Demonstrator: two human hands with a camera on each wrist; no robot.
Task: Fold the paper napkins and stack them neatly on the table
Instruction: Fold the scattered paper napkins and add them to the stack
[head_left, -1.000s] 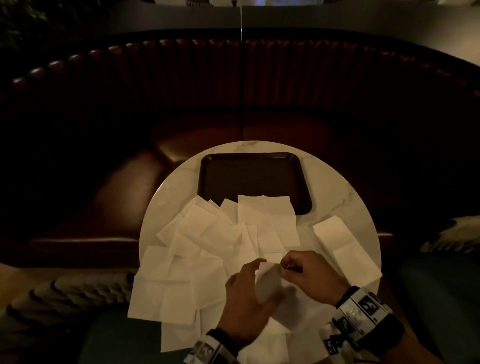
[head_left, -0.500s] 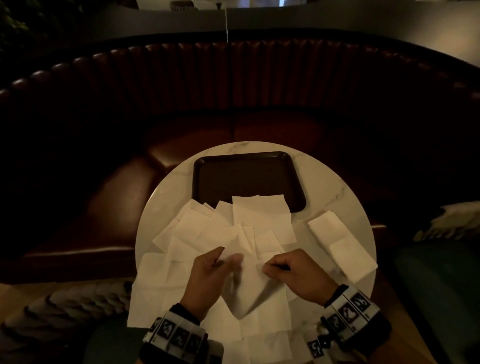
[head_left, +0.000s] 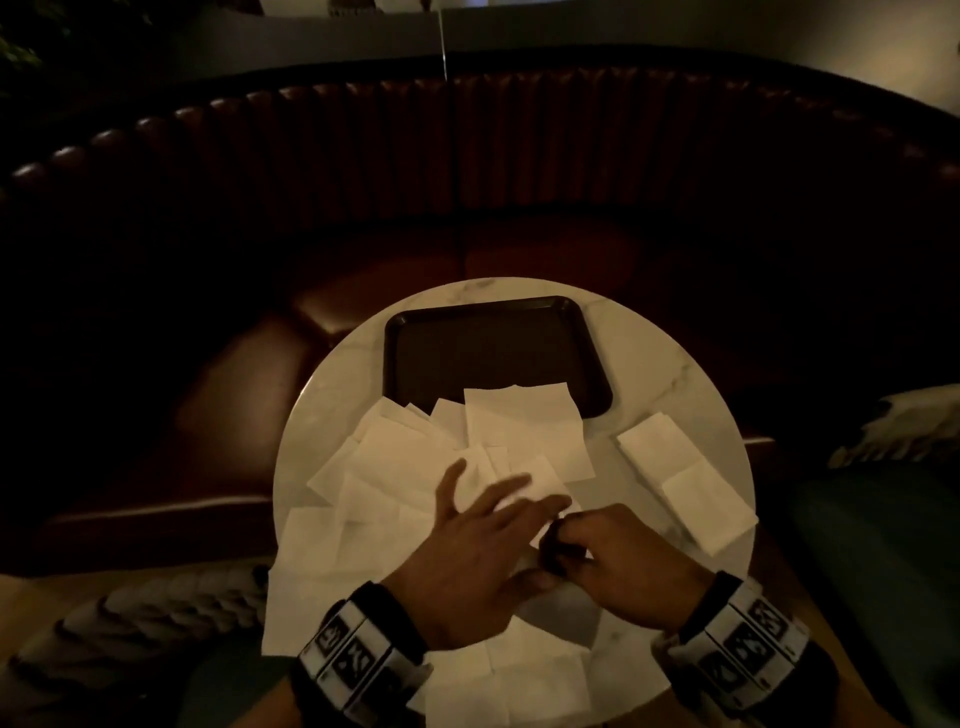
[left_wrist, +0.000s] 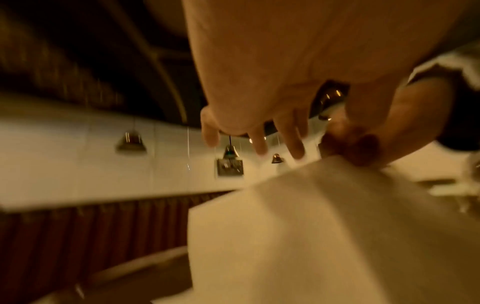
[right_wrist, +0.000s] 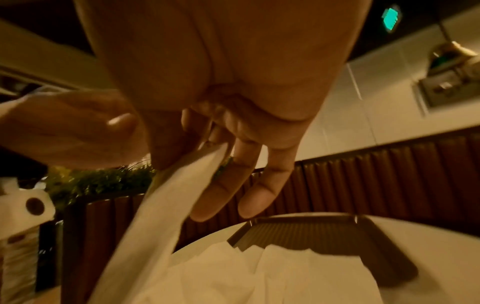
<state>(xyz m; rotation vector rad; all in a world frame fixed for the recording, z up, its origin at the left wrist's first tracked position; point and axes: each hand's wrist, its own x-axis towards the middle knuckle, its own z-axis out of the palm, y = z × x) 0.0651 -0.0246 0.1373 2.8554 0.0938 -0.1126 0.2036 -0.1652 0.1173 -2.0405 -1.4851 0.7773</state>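
over the table (head_left: 332, 415), right hand (head_left: 618, 566) fingers pinch a napkin (right_wrist: 161, 209); left hand (head_left: 467, 561) fingers spread.

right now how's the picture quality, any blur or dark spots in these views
Head view: dim and warm, the booth near black, the left hand smeared by motion. Left wrist view: heavy motion blur over the fingers and the napkin. Right wrist view: sharper fingers, napkin edge streaked.

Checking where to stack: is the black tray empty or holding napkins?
Mostly empty: the black tray shows a bare dark floor, and only loose napkins overlap its near edge.
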